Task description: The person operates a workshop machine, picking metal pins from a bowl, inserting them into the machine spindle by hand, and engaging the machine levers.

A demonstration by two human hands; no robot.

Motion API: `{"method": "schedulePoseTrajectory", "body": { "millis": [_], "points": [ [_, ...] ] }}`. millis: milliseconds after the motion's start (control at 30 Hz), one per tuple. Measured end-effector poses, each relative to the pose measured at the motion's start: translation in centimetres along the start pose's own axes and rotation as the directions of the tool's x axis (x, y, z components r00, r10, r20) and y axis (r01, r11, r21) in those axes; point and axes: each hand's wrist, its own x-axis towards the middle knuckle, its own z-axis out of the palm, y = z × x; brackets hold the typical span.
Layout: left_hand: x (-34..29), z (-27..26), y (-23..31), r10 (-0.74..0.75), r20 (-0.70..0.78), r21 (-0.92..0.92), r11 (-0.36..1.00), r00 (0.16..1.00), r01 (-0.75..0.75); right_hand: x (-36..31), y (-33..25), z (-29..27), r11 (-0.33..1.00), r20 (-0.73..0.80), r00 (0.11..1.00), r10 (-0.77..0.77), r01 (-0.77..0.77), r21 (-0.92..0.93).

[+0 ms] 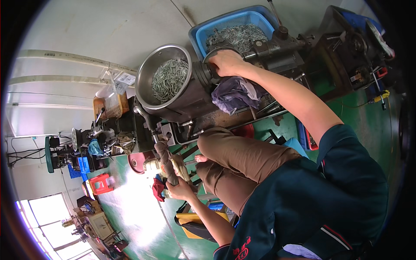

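My left hand is closed round the end of a long lever, whose grip is wrapped in greyish-brown material. The lever joins the machine beside a round metal bowl holding many small metal pins. My right hand is curled at a dark round part of the machine, behind the bowl; its fingertips are partly hidden, and what they grip I cannot make out. Just below that hand, a crumpled purple-grey rag lies on the machine.
Behind the machine sits a blue basket with more small metal pieces. Another machine stands at the left, near a red stool. A yellow and black seat or bag is below my left forearm. My knees are close to the machine bed.
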Motion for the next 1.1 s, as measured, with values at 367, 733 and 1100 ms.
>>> {"method": "schedulePoseTrajectory", "body": {
  "millis": [367,733,1100],
  "points": [
    [0.08,0.08,-0.09,0.004,-0.003,-0.006,1.000,1.000,-0.004,0.08,0.17,0.24,1.000,-0.025,1.000,-0.012,0.012,-0.004],
    [0.04,-0.07,0.19,0.017,-0.017,0.010,1.000,1.000,-0.017,0.17,0.19,0.20,1.000,-0.015,1.000,-0.017,0.017,-0.006],
    [0.00,-0.09,0.11,0.011,-0.007,0.019,1.000,1.000,-0.011,-0.03,-0.11,-0.15,1.000,0.000,1.000,0.000,0.000,0.001]
  ]
}}
